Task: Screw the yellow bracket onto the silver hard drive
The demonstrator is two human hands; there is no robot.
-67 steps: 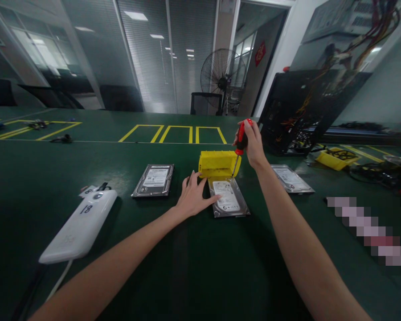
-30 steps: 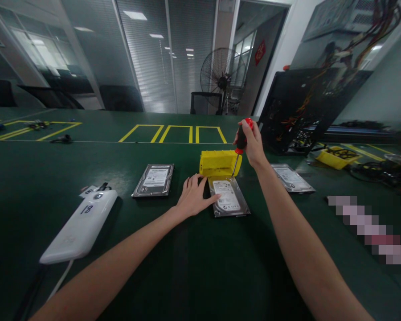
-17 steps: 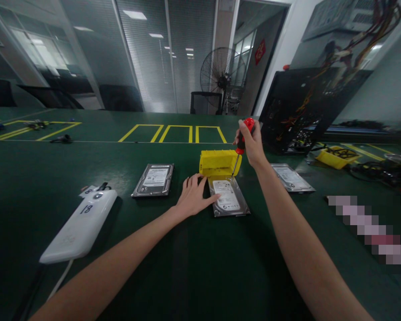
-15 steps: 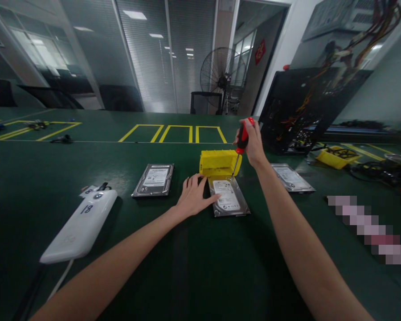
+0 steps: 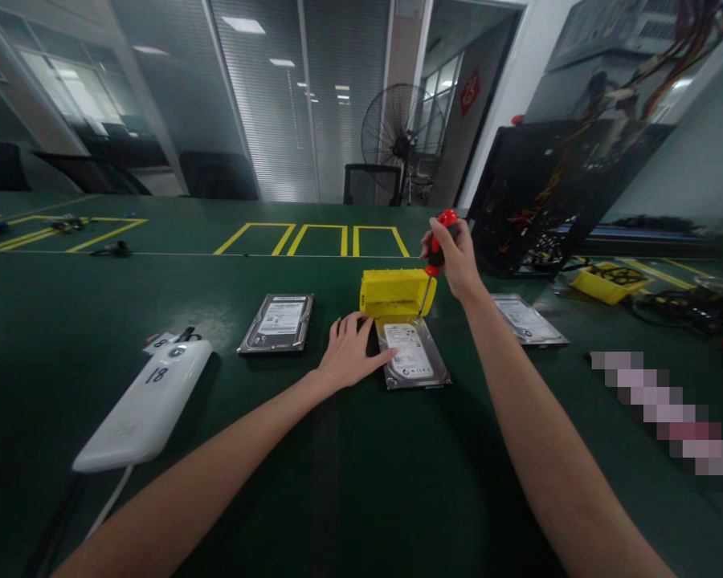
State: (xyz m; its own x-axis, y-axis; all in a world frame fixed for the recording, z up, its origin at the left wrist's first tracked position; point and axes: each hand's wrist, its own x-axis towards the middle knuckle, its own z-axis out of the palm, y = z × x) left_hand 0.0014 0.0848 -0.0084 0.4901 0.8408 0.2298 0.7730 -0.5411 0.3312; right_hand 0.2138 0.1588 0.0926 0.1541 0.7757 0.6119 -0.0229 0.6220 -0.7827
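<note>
A silver hard drive (image 5: 425, 357) with a white label lies flat on the green table. My left hand (image 5: 350, 351) rests at its left side, fingers spread and thumb lying on the label's edge. In my right hand (image 5: 455, 257) is a red and black screwdriver (image 5: 435, 255), held nearly upright by the handle. Its shaft slants down to the drive's far right corner; the screw there is too small to make out. Directly behind the drive stands a yellow plastic box (image 5: 396, 291) on its side, with its open face toward me.
A second hard drive (image 5: 279, 324) lies to the left, and a third hard drive (image 5: 527, 321) lies right, partly behind my forearm. A white power bank (image 5: 148, 409) with a cable sits at left. At back right stand a black computer case (image 5: 554, 201) and a yellow bin (image 5: 608, 283).
My right fingers have shifted and turned around the screwdriver handle, exposing more of its red end. My left hand, the drive and the yellow box stay in place.
</note>
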